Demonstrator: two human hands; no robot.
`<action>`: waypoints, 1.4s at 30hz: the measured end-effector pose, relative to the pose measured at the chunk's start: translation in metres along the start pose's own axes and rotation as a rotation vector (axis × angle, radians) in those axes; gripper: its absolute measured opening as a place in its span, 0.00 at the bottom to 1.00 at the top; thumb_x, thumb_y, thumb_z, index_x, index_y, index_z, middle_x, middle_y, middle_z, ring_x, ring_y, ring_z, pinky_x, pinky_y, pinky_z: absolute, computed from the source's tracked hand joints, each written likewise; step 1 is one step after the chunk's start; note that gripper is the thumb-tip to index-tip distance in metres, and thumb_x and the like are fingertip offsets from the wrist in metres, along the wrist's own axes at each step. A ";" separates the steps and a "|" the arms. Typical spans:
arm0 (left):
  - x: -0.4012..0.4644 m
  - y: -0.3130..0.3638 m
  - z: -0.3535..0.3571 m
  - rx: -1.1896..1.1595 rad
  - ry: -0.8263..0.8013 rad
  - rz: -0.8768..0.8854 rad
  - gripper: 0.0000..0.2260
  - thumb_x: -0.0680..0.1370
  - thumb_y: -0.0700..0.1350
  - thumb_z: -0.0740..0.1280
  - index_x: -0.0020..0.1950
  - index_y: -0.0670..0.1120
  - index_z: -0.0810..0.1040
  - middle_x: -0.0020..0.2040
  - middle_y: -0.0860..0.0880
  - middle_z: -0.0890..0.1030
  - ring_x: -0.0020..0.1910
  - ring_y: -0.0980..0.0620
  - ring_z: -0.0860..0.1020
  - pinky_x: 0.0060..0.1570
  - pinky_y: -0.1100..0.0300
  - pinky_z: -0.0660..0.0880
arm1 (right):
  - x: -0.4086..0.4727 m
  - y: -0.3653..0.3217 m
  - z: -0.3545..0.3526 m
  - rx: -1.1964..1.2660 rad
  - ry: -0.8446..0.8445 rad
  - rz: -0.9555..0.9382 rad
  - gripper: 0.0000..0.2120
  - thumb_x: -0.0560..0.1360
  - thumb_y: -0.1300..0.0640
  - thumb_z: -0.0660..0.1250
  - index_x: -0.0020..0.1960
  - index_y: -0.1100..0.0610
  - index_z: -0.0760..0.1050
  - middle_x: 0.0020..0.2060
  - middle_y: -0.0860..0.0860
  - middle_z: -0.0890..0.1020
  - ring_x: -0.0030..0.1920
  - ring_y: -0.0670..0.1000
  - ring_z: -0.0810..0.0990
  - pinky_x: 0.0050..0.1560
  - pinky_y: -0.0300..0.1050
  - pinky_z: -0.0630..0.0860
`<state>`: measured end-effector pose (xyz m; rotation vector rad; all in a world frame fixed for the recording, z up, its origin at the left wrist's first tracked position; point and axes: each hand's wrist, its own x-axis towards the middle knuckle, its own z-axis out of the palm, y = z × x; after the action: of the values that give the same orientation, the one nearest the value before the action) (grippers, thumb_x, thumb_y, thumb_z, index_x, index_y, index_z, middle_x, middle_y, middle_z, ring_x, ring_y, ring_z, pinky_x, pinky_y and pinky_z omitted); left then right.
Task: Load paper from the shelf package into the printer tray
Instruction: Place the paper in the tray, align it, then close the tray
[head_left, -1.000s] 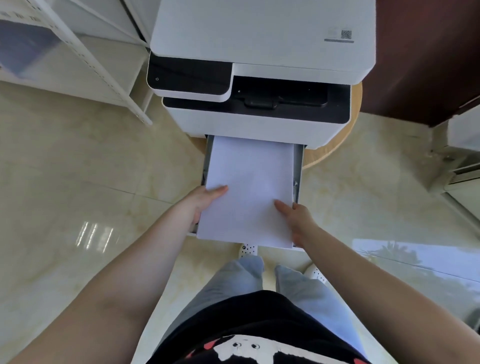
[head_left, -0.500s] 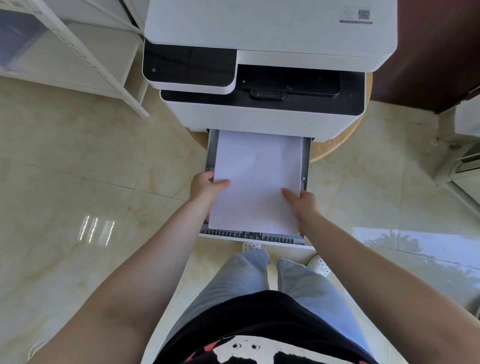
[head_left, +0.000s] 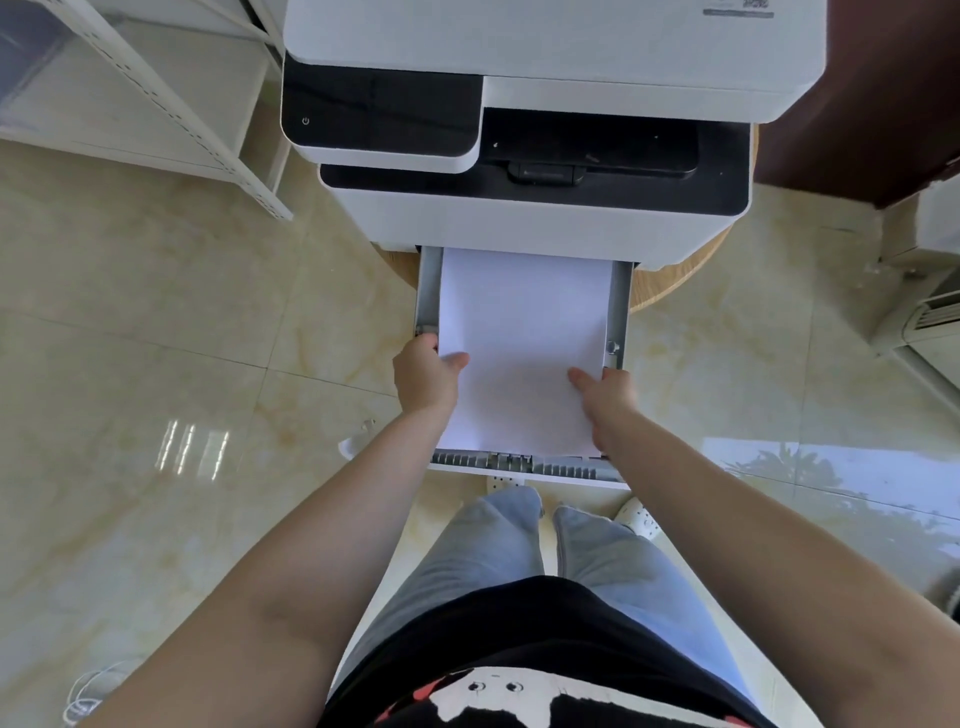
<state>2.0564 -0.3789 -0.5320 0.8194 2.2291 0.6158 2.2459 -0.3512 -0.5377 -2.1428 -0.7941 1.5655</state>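
A white stack of paper sheets (head_left: 522, 348) lies in the grey pulled-out plastic tray (head_left: 619, 312) under the white and black printer (head_left: 519, 130), its near edge just short of the tray's ribbed front; the left hand (head_left: 426, 376) grips the stack's left edge, thumb on top; the right hand (head_left: 605, 397) grips the right edge likewise

The paper stack (head_left: 524, 348) now sits fully down inside the tray (head_left: 619, 306), its near edge no longer overhanging the front. Both hands (head_left: 423, 376) (head_left: 608, 397) have slid forward along its sides.
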 end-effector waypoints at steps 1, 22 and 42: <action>-0.002 0.000 0.001 -0.002 0.012 0.009 0.19 0.72 0.42 0.73 0.30 0.43 0.63 0.27 0.51 0.66 0.29 0.50 0.63 0.27 0.59 0.55 | 0.000 0.000 0.001 0.001 0.012 -0.004 0.08 0.76 0.57 0.67 0.49 0.61 0.76 0.43 0.58 0.80 0.45 0.60 0.80 0.51 0.59 0.79; -0.010 -0.013 0.000 0.414 0.325 0.299 0.18 0.65 0.52 0.77 0.43 0.42 0.75 0.44 0.43 0.75 0.40 0.43 0.71 0.36 0.54 0.63 | -0.008 0.004 -0.023 -0.463 0.115 -0.269 0.13 0.68 0.46 0.72 0.43 0.56 0.77 0.39 0.52 0.83 0.39 0.56 0.81 0.39 0.50 0.79; -0.029 -0.028 0.015 0.469 0.107 0.064 0.67 0.51 0.68 0.76 0.78 0.44 0.45 0.60 0.40 0.70 0.50 0.41 0.74 0.48 0.50 0.72 | -0.007 0.030 0.003 -0.593 0.188 -0.112 0.66 0.54 0.38 0.79 0.77 0.52 0.40 0.74 0.55 0.63 0.71 0.58 0.66 0.67 0.56 0.66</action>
<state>2.0732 -0.4156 -0.5464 1.1115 2.4940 0.1627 2.2480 -0.3792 -0.5516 -2.5345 -1.4191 1.1406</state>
